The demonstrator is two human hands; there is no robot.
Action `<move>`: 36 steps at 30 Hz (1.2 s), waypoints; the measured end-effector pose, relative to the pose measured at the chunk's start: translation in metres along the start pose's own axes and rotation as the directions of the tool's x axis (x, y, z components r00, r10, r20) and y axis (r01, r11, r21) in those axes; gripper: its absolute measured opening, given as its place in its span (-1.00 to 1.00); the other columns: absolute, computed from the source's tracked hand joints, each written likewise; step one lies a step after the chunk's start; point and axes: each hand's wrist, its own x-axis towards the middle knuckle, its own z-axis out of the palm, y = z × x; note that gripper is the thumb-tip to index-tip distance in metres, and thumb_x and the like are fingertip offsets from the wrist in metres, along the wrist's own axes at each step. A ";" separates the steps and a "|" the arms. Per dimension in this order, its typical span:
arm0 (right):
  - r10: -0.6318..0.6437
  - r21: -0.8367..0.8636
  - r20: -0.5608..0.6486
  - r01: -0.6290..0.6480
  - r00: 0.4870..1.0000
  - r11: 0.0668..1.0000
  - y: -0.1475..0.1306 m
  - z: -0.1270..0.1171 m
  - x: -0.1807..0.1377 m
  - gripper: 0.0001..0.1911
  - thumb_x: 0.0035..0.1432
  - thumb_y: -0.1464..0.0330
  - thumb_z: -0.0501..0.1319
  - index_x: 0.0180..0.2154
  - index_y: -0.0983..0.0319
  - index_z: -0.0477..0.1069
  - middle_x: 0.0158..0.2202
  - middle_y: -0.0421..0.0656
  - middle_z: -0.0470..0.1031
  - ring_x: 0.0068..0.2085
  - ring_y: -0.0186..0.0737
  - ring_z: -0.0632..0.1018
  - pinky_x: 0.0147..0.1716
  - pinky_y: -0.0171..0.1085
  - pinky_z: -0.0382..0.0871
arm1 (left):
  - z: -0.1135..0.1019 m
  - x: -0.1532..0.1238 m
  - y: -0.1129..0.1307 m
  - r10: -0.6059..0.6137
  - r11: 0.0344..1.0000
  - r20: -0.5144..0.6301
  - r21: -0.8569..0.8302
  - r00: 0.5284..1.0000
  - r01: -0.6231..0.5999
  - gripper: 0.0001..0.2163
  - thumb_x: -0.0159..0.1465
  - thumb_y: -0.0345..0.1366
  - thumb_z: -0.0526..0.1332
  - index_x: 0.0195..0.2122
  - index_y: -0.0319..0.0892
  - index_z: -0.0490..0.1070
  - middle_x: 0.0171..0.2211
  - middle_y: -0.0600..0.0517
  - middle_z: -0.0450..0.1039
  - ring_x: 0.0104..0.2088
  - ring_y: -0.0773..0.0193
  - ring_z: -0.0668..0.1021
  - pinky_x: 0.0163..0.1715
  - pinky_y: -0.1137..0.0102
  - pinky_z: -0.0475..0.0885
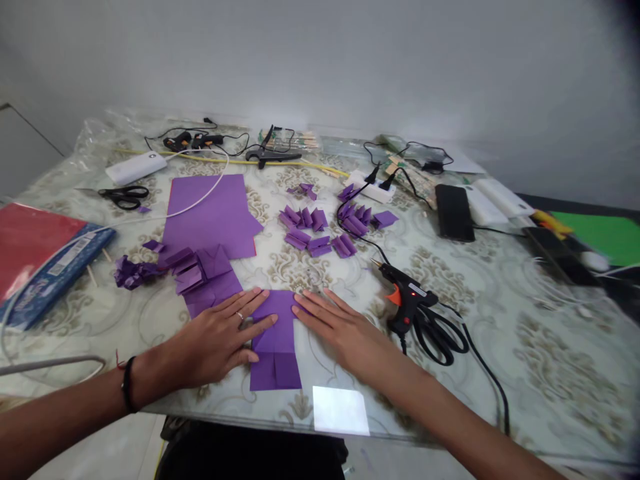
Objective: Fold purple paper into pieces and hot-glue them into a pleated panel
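A creased strip of purple paper (275,340) lies flat near the table's front edge. My left hand (225,333), with a ring on one finger, rests with fingers stretched over the strip's left side. From the other side my right hand (335,327) touches the strip's upper right edge, its fingers extended and flat. Just beyond my left hand is a folded purple paper piece (215,270), partly covered by the fingers. Right of my right hand lies a black glue gun (407,297) with an orange trigger. Black-handled scissors (440,337) sit beside it.
Purple sheets (205,207) lie at centre left, near crumpled paper (135,272). Several small folded pieces (320,247) are grouped mid-table. A white power strip (373,187) with cords stands behind them. More scissors (125,196) and a phone (454,212) lie farther out. Cables cross the table.
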 end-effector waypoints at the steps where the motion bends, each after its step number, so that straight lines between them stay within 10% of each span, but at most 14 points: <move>1: 0.003 -0.012 0.008 -0.003 1.000 1.000 0.001 -0.001 -0.003 -0.03 0.09 0.74 0.07 0.52 0.22 0.21 0.55 -0.01 0.23 0.58 -0.06 0.21 0.54 0.17 0.17 | 0.000 -0.001 -0.001 -0.001 1.000 0.000 -0.002 1.000 0.001 -0.39 0.57 0.00 0.17 0.57 -0.03 0.14 0.60 -0.24 0.03 0.60 -0.10 0.14 0.52 0.04 0.19; 20: -0.007 -0.056 0.024 0.008 1.000 0.998 -0.016 0.007 0.024 -0.13 0.18 0.73 0.00 0.52 0.41 0.17 0.57 0.10 0.14 0.57 -0.01 0.22 0.51 0.06 0.29 | 0.003 -0.005 0.000 0.003 1.000 -0.033 -0.013 0.999 -0.003 -0.36 0.60 0.08 0.05 0.58 -0.16 0.12 0.59 -0.28 0.06 0.59 -0.13 0.14 0.53 0.00 0.07; 29: 0.224 0.177 -0.235 -0.185 0.946 0.967 -0.055 -0.030 -0.006 -0.58 0.48 0.36 0.19 0.27 0.32 0.50 0.20 0.11 0.64 0.21 0.07 0.64 0.25 0.08 0.61 | -0.006 -0.002 0.007 -0.012 1.000 -0.058 -0.025 0.998 0.010 -0.40 0.61 0.09 0.01 0.52 -0.14 0.24 0.48 -0.28 0.30 0.49 -0.15 0.32 0.53 -0.20 -0.02; 36: 0.231 0.266 -0.175 -0.180 0.957 0.947 -0.056 -0.018 -0.015 -0.68 0.30 0.37 0.47 0.07 0.23 0.61 0.04 0.01 0.69 0.03 0.05 0.70 0.01 -0.01 0.71 | -0.022 0.008 0.018 -0.025 0.993 -0.029 -0.120 0.999 0.022 -0.48 0.58 0.07 0.07 0.40 -0.07 0.44 0.15 -0.22 0.54 0.23 -0.16 0.56 0.45 -0.36 0.16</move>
